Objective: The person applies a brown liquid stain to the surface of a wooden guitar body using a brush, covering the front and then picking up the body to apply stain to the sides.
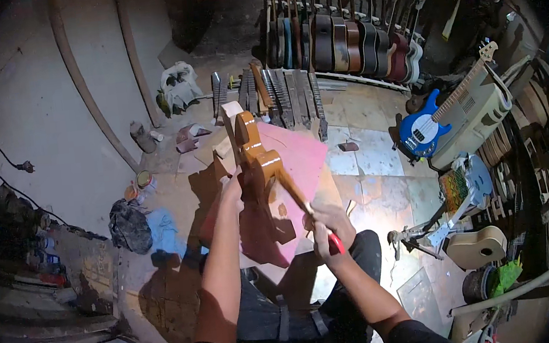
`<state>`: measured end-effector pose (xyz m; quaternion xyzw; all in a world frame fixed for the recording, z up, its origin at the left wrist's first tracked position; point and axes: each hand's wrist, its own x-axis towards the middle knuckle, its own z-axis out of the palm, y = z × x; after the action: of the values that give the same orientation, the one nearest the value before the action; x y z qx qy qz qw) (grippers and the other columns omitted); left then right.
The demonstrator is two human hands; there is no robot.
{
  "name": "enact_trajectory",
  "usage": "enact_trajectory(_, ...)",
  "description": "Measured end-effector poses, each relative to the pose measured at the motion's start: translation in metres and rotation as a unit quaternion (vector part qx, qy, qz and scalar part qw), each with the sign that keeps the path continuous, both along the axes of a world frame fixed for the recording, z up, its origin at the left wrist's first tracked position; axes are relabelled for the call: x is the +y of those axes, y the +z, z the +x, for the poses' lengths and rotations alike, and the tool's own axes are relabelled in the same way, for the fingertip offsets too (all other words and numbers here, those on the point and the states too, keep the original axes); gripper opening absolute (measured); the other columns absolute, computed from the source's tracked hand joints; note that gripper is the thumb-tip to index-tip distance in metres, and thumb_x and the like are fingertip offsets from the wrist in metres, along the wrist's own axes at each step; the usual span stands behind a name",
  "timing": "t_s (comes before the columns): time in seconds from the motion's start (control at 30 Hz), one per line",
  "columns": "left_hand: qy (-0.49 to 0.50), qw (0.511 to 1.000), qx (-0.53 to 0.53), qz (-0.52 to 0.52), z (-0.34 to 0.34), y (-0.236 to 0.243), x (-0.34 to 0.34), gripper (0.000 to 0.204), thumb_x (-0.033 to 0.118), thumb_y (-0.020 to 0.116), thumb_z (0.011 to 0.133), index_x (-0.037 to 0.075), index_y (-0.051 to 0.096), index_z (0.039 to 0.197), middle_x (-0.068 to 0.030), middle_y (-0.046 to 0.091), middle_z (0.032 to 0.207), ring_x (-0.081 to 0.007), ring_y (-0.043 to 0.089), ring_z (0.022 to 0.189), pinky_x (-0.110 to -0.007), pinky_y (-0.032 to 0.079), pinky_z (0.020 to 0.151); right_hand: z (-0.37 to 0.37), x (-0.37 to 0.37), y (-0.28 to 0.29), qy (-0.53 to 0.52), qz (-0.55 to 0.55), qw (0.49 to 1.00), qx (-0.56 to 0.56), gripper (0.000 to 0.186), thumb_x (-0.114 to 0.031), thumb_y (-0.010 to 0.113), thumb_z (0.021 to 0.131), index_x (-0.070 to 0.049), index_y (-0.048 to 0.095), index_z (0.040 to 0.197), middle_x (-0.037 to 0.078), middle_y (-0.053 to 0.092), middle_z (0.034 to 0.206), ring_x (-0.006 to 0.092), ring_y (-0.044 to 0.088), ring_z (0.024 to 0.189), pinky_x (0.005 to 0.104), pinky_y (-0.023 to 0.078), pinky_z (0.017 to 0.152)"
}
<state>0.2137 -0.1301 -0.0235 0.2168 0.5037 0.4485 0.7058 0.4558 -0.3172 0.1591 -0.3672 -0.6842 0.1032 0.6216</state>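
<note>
With the right hand (326, 229) clamped on the red-handled brush (306, 209) at frame centre, draw light, even strokes while the left hand (231, 188) grips and steadies the orange guitar body (257, 166) above the pink sheet (300, 159).

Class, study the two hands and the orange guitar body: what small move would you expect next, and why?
Probably another short brush stroke. The right hand holds a red-handled brush with its tip on the glossy orange guitar body, which the left hand steadies upright above the pink sheet.
</note>
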Motion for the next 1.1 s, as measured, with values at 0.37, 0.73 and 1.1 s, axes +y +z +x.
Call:
enact_trajectory(0.37,-0.025,0.993,0.1,-0.061,0.025,0.073,-0.013,0.104,0.062,0.073,0.076,0.012,0.025,0.154,-0.016,0.028,0.16,-0.0375,0.036,0.142,-0.062,0.024,0.111,0.017,0.002,-0.009,-0.025,-0.027,0.998,-0.051,0.013,0.004,0.067,0.082,0.004,0.067,0.095,0.019,0.071,0.098,0.03,0.069,0.087,0.0361,0.056,0.079)
enact_trajectory(0.73,0.055,0.997,0.028,-0.036,0.001,0.049,-0.003,0.089,0.056,0.075,0.078,0.01,0.039,0.145,-0.0151,0.051,0.144,-0.0299,0.05,0.13,-0.055,0.036,0.106,-0.009,0.01,0.0,0.008,-0.041,0.998,-0.054,0.015,0.001,0.069,0.084,0.002,0.066,0.098,0.018,0.07,0.095,0.0297,0.069,0.083,0.0343,0.055,0.073)
enact_trajectory(1.1,0.083,0.986,0.133,-0.059,0.041,0.056,-0.005,0.051,0.053,0.066,0.088,0.008,0.058,0.111,-0.0086,0.056,0.105,-0.0246,0.055,0.093,-0.045,0.045,0.077,0.001,0.005,0.0,-0.008,-0.044,0.996,-0.076,0.011,0.0,0.069,0.084,0.001,0.066,0.095,0.018,0.068,0.09,0.0302,0.068,0.081,0.0366,0.054,0.072)
